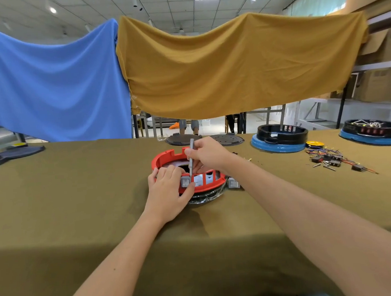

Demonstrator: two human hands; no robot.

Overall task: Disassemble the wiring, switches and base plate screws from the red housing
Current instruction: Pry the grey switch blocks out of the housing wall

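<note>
Left hand (167,191) clamps the red housing (167,158) beside its grey switch (185,182), right hand (207,155) pinching a slim tool (191,158) best levered gently behind the switch's clip.

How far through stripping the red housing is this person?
Partly done: one switch lies loose beside the red housing, whose other front slots look empty. In hand: right hand works a tool at the last switch; left hand steadies. Wiring and screws: hidden.
</note>
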